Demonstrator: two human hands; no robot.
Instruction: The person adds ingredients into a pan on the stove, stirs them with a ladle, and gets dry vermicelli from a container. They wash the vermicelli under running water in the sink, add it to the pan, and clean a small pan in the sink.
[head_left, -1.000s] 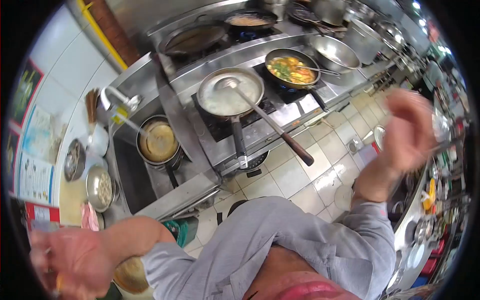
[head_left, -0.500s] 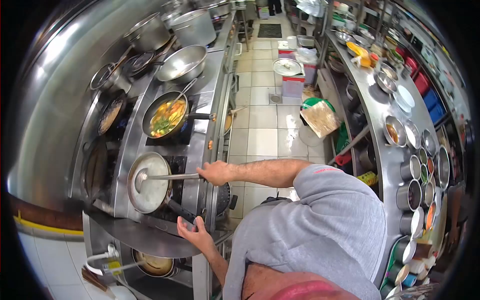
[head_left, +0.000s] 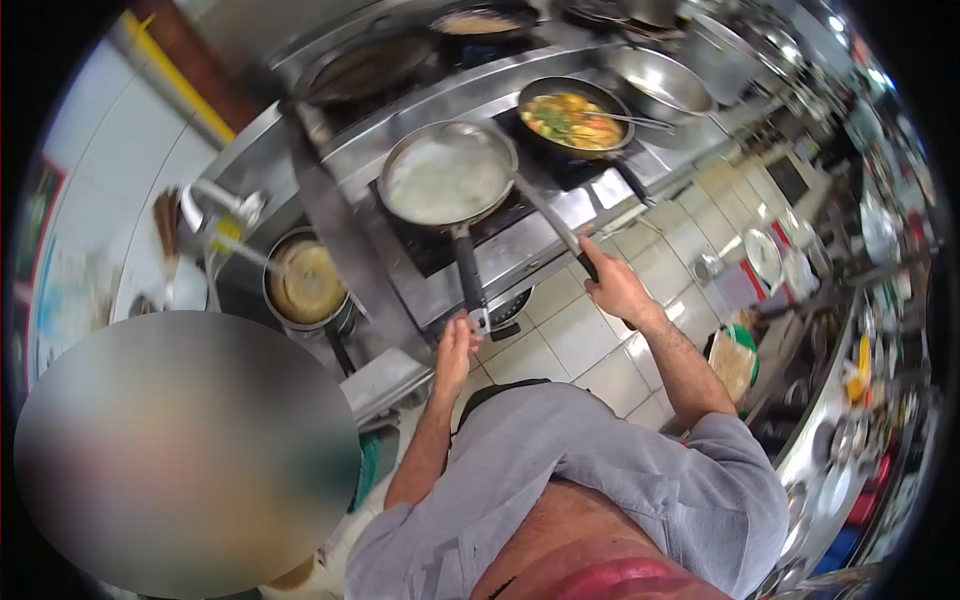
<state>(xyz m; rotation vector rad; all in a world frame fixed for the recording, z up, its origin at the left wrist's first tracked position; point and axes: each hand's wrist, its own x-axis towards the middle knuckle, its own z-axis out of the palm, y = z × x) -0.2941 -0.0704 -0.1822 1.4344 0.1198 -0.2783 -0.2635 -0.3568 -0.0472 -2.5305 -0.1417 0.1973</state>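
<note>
A frying pan (head_left: 450, 178) with a thick white liquid in it sits on the near burner, its black handle (head_left: 470, 275) pointing toward me. My left hand (head_left: 457, 345) is at the end of that handle, fingers extended and fingertips right beside or just touching it. In my right hand (head_left: 615, 290) is the dark grip of a ladle (head_left: 550, 215). The ladle's metal shaft slants up to the pan's right rim; its bowl cannot be made out. Farther right, a second pan (head_left: 572, 118) holds colourful vegetables in sauce, with a metal spoon (head_left: 640, 121) resting in it.
A wide metal bowl (head_left: 660, 85) stands beyond the vegetable pan. Left of the stove, a pot (head_left: 303, 278) of yellowish liquid sits below a white tap (head_left: 215, 200). A blurred oval covers the lower left. A counter with bowls (head_left: 850, 435) runs along the right.
The view has swung round toward the stove's left side. My left hand has moved to the pan handle's end. My right hand still grips the ladle, now angled along the pan's right side.
</note>
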